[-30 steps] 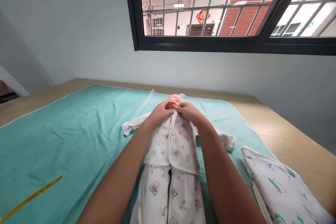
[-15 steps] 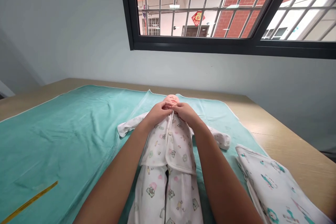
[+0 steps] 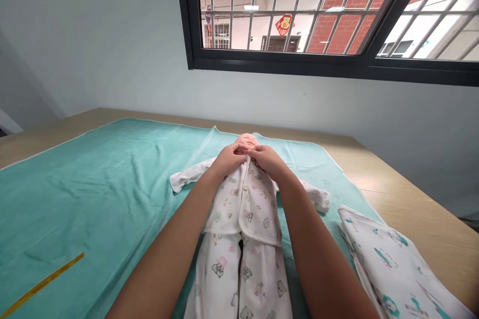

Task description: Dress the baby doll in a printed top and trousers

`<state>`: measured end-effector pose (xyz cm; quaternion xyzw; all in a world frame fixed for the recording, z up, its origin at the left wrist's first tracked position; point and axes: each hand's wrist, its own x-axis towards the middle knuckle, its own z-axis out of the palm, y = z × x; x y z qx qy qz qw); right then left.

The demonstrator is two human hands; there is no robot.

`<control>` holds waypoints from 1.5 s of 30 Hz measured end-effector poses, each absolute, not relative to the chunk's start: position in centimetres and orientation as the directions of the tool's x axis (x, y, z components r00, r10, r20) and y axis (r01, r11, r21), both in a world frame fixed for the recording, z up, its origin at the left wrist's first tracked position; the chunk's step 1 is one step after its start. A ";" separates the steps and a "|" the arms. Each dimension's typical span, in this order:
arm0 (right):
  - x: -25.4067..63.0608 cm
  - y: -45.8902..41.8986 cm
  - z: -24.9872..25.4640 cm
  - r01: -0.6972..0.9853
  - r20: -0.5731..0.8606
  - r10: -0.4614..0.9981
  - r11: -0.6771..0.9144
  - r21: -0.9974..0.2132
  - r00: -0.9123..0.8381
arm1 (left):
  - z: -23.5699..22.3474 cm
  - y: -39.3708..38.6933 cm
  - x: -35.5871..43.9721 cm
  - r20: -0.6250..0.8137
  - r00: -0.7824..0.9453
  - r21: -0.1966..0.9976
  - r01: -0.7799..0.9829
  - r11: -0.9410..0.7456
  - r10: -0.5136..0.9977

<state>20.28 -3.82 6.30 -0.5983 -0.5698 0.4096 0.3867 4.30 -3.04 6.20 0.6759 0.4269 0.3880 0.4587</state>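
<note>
Pale wall (image 3: 130, 60) and dark window frame (image 3: 277, 64) behind; below, a wooden table (image 3: 407, 184) spread with a teal cloth (image 3: 93, 184). At centre, a doll (image 3: 247, 138), face up, head towards the wall, in a printed white jacket (image 3: 258, 214) and matching trousers (image 3: 258, 284). Sleeves extended to either side; jacket hem over the trouser tops; one pale button (image 3: 245, 187) visible midway down the front. Left hand (image 3: 230, 159) and right hand (image 3: 267, 158) side by side at the collar (image 3: 248, 158), just under the chin, thumbs and fingers pinching the collar edges; exact fingertip contact too small to tell. Folded patterned cloth (image 3: 396, 259) at right; yellow strip (image 3: 47, 283) at lower left. Step in hand, as judged: closing the jacket at the neck. Next move, as judged: keeping both edges together and working any fastener there by fingertip, without pressing on the chin.
</note>
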 end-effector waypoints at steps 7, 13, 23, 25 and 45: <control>20.3 -3.7 5.9 0.319 -0.051 0.999 -0.049 -0.947 0.004 | 6.5 -3.2 4.4 0.137 0.321 0.940 0.256 -0.225 0.937; 20.1 -4.2 6.1 0.292 -0.043 0.998 -0.053 -0.955 0.039 | 6.3 -3.1 4.4 0.141 0.307 0.931 0.281 -0.231 0.941; 20.0 -4.1 5.8 0.274 -0.042 0.992 -0.074 -0.959 0.123 | 5.5 -2.5 4.4 0.169 0.307 0.940 0.235 -0.246 0.937; 20.1 -4.2 5.7 0.273 -0.037 0.991 -0.071 -0.959 0.126 | 5.6 -2.6 4.4 0.164 0.302 0.944 0.230 -0.238 0.939; 20.2 -4.7 5.8 0.269 0.013 0.997 -0.006 -0.963 0.070 | 5.8 -3.3 4.8 0.281 0.288 0.882 0.299 -0.364 0.916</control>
